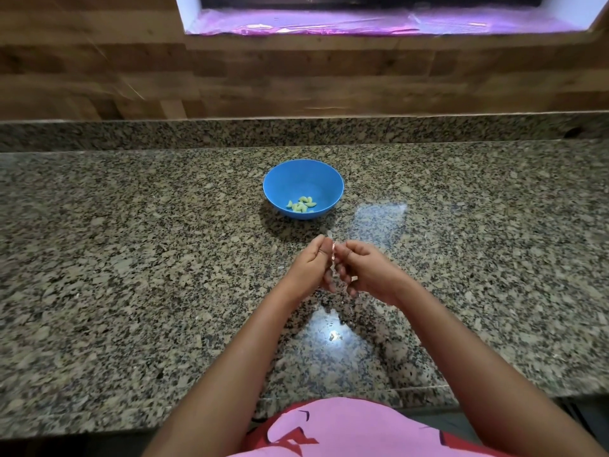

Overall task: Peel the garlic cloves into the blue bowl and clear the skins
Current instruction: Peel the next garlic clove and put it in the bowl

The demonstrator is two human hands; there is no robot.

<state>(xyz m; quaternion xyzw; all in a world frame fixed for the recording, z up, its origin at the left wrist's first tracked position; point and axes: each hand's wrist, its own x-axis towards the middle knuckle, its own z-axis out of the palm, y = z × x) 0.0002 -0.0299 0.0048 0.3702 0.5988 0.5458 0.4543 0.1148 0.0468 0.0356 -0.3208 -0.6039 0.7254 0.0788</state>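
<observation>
A blue bowl point(303, 174) stands on the granite counter with several pale green peeled garlic cloves point(301, 205) at its bottom. In front of it my left hand point(311, 267) and my right hand point(365, 272) meet above the counter, fingers curled. Between their fingertips they pinch a thin whitish garlic skin point(333, 255). Whether a clove is inside the hands is hidden. A small white scrap point(354, 278) shows at my right fingers.
The speckled granite counter point(131, 258) runs wide to both sides, with a low granite upstand and a wooden wall point(296, 77) behind. Bright light reflections lie on the counter near the hands. The counter's front edge is at my pink shirt point(346, 430).
</observation>
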